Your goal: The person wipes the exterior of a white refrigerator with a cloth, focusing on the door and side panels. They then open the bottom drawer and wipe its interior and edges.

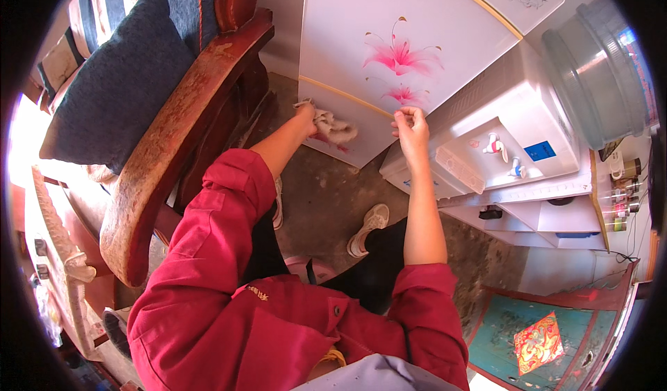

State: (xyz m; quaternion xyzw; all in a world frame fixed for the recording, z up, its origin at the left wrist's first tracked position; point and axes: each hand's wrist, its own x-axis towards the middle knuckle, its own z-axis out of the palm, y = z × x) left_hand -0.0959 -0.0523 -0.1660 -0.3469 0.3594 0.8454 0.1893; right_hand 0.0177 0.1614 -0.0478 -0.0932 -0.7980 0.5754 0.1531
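Note:
A crumpled, light-coloured cloth (333, 126) is gripped in my left hand (306, 119) and lies against the lower door (359, 125) of a white refrigerator with pink flower prints. My right hand (411, 122) is at the right edge of the refrigerator, by the gold trim strip (346, 96) between its doors. Its fingers are curled with the tips close together; whether they touch the door or hold anything cannot be made out. Above that strip is the large upper door (333, 36).
A water dispenser (526, 114) with a large clear bottle (594, 78) stands right of the refrigerator. At left is a carved wooden armrest (172, 114) with a dark cushion (120, 83). Shelving (536, 224) and a green wooden door panel (500, 328) are at right. My shoe (370, 229) rests on the concrete floor.

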